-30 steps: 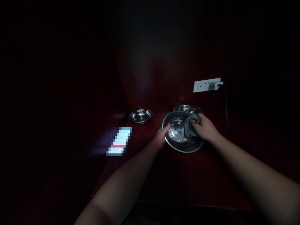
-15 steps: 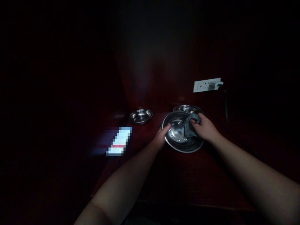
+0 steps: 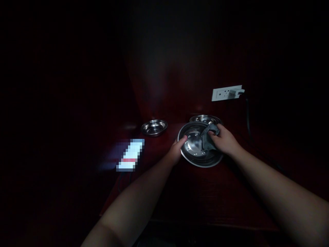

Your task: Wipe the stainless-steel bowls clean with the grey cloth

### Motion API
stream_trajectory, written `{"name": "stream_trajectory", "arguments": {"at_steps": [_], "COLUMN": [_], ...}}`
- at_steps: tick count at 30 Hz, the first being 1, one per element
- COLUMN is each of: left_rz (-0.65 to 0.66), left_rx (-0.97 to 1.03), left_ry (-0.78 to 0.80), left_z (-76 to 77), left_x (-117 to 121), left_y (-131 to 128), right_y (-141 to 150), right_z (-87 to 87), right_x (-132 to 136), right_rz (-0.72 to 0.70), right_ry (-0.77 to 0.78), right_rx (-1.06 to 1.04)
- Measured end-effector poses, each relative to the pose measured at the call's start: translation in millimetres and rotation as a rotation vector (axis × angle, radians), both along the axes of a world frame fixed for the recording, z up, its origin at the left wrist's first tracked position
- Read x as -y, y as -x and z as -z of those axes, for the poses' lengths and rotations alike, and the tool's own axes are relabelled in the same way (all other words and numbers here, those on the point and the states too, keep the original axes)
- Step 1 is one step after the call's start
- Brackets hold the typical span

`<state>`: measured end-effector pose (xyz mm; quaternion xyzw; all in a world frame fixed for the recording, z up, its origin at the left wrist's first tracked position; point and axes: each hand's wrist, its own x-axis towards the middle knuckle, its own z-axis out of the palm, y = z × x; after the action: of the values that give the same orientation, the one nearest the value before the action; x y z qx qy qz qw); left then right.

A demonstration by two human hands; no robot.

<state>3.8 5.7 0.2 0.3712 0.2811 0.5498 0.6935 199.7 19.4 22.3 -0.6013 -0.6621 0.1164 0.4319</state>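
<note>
A shiny metal bowl [image 3: 193, 142] is tilted toward me above the dark red table. My left hand [image 3: 177, 151] grips its left rim, thumb over the edge and the other fingers hidden behind. In my right hand [image 3: 226, 140] is a bunched grey cloth [image 3: 208, 138], closed between thumb and fingers. The cloth lies against the right inner wall of the bowl. Part of a second metal bowl [image 3: 205, 119] shows behind the held one, and what is under it cannot be seen.
A shallow metal bowl [image 3: 154, 128] stands at the back left of the table [image 3: 195, 202]. Left of my forearm lies a bright, blurred-out phone-like screen [image 3: 131, 155] with a cable. A white wall socket [image 3: 223, 93] holds a plug, its dark cord [image 3: 248, 118] hanging down.
</note>
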Motion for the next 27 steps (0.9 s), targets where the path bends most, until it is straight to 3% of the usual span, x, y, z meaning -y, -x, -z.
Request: {"name": "stream_trajectory", "arguments": {"at_steps": [27], "left_rz": [0.001], "left_rx": [-0.019], "left_ry": [0.000], "left_z": [-0.5], "left_x": [-0.1], "left_y": [0.1], "right_y": [1.0], "right_z": [-2.5], "right_x": [2.2], "right_rz": [0.010], "right_ry": [-0.014], "right_rx": [0.016]}}
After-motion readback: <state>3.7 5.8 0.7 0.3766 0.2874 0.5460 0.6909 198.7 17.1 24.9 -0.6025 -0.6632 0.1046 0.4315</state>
